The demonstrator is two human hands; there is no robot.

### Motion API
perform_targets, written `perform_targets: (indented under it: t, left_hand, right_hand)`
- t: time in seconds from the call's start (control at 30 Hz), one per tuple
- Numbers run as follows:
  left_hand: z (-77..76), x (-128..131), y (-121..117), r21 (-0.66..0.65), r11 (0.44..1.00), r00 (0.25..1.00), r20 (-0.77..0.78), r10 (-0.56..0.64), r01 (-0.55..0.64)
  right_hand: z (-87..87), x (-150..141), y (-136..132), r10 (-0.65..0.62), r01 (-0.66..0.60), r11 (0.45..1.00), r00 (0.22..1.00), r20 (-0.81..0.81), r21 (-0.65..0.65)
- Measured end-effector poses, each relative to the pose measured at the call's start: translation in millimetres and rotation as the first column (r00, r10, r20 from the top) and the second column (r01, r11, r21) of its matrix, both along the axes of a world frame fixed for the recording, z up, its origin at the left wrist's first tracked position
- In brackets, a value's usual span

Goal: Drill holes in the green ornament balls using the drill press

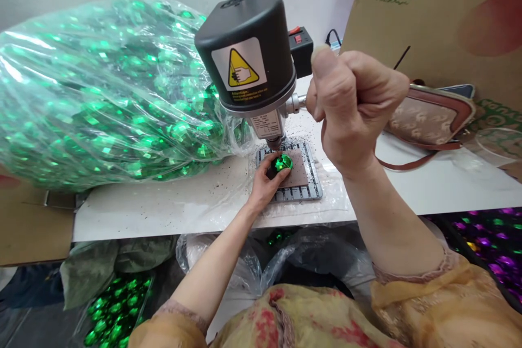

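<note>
I note the left hand (264, 180) pinching the green ball (284, 162) on the board (299, 172) beneath the chuck (276, 142), right hand (346, 99) closed round the lever (302, 100); the ball should sit steady and centred.

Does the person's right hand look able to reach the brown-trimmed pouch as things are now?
Probably yes: the way from the right hand to the pouch looks free, though it seems closed on the metal lever.

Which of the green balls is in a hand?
The green ball under the machine head, pinched in the left hand; other green ones lie in the plastic bag or below the tabletop.
</note>
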State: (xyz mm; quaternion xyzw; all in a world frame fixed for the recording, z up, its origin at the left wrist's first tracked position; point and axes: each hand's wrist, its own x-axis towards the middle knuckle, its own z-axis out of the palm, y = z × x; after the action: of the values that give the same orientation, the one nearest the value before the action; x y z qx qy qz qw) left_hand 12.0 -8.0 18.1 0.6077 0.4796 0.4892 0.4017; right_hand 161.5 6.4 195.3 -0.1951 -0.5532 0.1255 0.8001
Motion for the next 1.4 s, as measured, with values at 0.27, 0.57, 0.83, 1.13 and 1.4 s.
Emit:
perform_targets:
  t: [0.27,0.57,0.83,1.13,1.4]
  left_hand:
    - [5.4,5.3,-4.6,-0.04,0.998,0.992,0.114,0.054,-0.05]
    - [6.8,6.0,-6.5,-0.043,0.998,0.99,0.133,0.046,-0.04]
    - [4.4,6.0,-6.9,-0.039,0.999,0.99,0.137,0.043,-0.038]
    - [2.9,5.7,-5.5,-0.037,0.999,0.991,0.132,0.033,-0.028]
    - [7.1,7.0,-8.3,-0.028,0.999,0.992,0.116,0.048,-0.045]
  right_hand:
    - [-9.0,-0.3,-1.9,0.003,-0.002,0.999,0.999,-0.039,0.037]
    - [-27.1,-0.3,-0.2,-0.064,0.065,0.995,0.998,-0.024,0.074]
    - [-36.1,0.5,3.6,-0.06,0.063,0.99,0.998,-0.031,0.125]
    - [-49.3,2.6,8.8,-0.134,0.132,0.969,0.991,-0.005,0.208]
    - [-63.6,4.7,13.7,-0.027,0.008,0.922,0.999,0.042,0.388]
